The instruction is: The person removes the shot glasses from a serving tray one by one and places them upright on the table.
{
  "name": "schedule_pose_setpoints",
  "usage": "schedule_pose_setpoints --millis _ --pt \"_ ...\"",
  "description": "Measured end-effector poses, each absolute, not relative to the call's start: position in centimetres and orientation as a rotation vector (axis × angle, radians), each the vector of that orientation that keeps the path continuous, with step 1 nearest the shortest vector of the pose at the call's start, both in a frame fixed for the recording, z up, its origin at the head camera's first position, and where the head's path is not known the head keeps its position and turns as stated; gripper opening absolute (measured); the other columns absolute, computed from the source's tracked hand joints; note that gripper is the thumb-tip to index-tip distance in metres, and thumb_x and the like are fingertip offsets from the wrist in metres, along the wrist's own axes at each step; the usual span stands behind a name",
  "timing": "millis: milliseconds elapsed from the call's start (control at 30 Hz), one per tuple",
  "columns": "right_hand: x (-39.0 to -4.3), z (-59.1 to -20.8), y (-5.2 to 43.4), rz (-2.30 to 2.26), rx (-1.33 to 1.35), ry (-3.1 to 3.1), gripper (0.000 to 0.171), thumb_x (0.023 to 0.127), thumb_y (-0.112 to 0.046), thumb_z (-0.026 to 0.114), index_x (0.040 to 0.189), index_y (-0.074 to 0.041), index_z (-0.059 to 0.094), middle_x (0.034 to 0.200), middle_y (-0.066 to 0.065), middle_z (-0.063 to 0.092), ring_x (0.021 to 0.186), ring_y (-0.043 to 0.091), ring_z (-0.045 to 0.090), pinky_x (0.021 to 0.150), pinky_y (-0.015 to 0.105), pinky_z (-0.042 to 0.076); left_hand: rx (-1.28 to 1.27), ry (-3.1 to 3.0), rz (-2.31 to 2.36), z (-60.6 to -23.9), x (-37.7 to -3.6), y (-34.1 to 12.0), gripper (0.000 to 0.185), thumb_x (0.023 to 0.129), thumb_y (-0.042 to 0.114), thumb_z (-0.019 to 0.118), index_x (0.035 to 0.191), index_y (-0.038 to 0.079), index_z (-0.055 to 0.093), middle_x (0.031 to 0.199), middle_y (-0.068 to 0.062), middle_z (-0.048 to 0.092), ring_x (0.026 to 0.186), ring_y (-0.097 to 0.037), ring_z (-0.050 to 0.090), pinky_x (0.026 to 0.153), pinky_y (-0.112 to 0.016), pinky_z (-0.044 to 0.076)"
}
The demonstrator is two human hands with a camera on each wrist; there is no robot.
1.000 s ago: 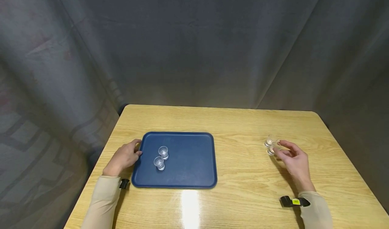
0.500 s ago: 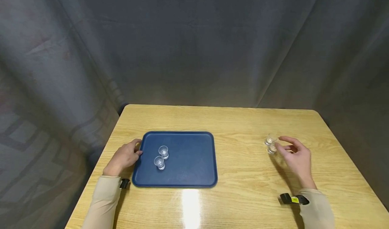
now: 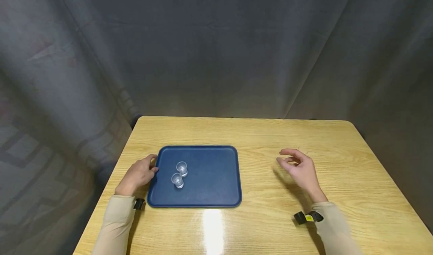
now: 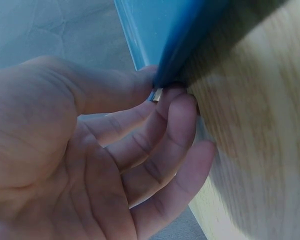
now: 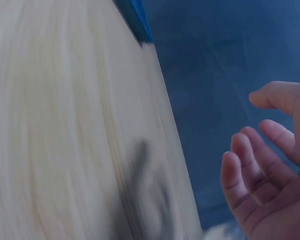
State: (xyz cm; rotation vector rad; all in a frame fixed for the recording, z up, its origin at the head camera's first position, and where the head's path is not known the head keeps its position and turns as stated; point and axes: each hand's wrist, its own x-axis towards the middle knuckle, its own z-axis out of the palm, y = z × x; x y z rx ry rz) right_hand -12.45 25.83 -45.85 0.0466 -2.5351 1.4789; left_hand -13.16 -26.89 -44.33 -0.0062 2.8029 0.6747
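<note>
Wood-grain table (image 3: 270, 134), glossy, with a glare patch at the near edge. Both forearms are in beige sleeves, and each wrist carries a black strap.

Left hand (image 3: 138, 175): at the left rim of the blue tray (image 3: 216, 202), about halfway along it. In the left wrist view the thumb lies on top of the rim and the fingers (image 4: 180, 107) are curled under it, so the hand pinches the tray edge.

Right hand (image 3: 301, 170): over bare table, right of the tray and well apart from it, with the fingers loosely curled. The right wrist view is blurred. I cannot tell whether the palm holds anything.

On the tray, left of centre, stand two small clear cups: the nearer cup (image 3: 177, 180) and the farther cup (image 3: 182, 169). They are upright and just beside each other, possibly touching.

Grey curtain (image 3: 216, 59) behind the far edge.

Risks, as judged from this moment:
- The left-hand pinch could lift or tilt the rim. The cups are light and stand on a smooth tray, so they could slide or tip.
- The cups stand close together, so a knock to one would likely topple the other.
- Clear plastic shows poorly against the blue, so a hand coming in from the right could clip a cup.
</note>
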Motion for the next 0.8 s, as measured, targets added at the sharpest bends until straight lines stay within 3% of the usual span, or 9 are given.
schedule_pose_setpoints --millis 133,433,700,800 --pt "-13.0 -46.2 23.8 1.537 0.092 -2.577 0.030 0.097 -0.016 0.079 0.123 -0.001 0.074 0.124 0.017 0.074 0.088 -0.001 0.068 0.072 0.017 0.057 -0.008 2.806 0.672 -44.3 -13.3 -27.0 0.050 0.104 0.009 0.060 0.150 -0.009 0.049 0.123 -0.032 0.071 0.104 -0.038 0.073 0.092 -0.057 0.058" --pt "-13.8 -46.2 19.2 1.640 0.211 -2.642 0.031 0.093 -0.015 0.083 0.121 -0.003 0.076 0.116 0.017 0.076 0.087 0.010 0.070 0.074 0.021 0.058 -0.013 2.795 0.674 -44.4 -13.2 -26.8 0.051 0.104 0.009 0.061 0.151 -0.009 0.048 0.123 -0.032 0.071 0.104 -0.038 0.073 0.092 -0.056 0.058" --pt "-14.1 -45.7 15.7 1.806 0.307 -2.664 0.034 0.091 -0.014 0.084 0.123 -0.003 0.075 0.120 0.016 0.077 0.088 0.016 0.074 0.067 0.027 0.058 -0.013 2.791 0.684 -44.6 -13.2 -26.9 0.050 0.104 0.009 0.061 0.150 -0.008 0.048 0.123 -0.032 0.071 0.104 -0.038 0.073 0.093 -0.057 0.058" --pt "-14.1 -45.7 14.5 1.854 0.341 -2.666 0.035 0.092 -0.014 0.083 0.124 -0.002 0.075 0.123 0.015 0.076 0.091 0.017 0.074 0.069 0.027 0.058 -0.010 2.797 0.679 -44.5 -13.2 -27.0 0.051 0.104 0.009 0.061 0.150 -0.008 0.048 0.124 -0.032 0.071 0.105 -0.038 0.073 0.093 -0.057 0.058"
